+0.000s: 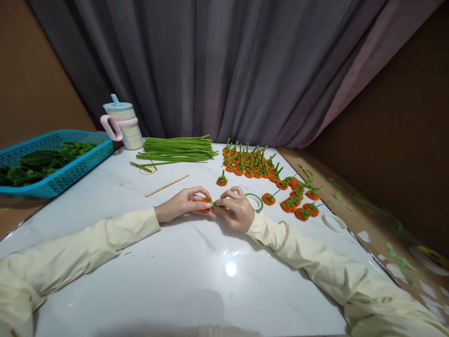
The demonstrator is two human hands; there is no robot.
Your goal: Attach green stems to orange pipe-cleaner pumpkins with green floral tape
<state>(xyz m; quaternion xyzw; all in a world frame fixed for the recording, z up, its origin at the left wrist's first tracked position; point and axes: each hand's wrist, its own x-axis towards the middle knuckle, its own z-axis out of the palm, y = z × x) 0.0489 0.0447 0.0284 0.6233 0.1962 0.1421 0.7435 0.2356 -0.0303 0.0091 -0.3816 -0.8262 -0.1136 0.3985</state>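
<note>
My left hand [182, 204] and my right hand [235, 208] meet at the middle of the white table [175, 262]. Both pinch one small orange pipe-cleaner piece with a green stem [207, 202], held just above the tabletop. The left fingers close on the orange part, and the right fingers close on the green stem. Cream sleeves cover both arms. A roll of green tape [258, 200] lies right behind my right hand.
Several finished orange pieces with green stems [250, 164] lie at the back right, more [298, 201] to the right. A bundle of green pipe cleaners [177, 150], a wooden stick [167, 185], a pink-handled cup [122, 124], a blue basket of leaves [52, 159] and a white tape ring [334, 222] are around.
</note>
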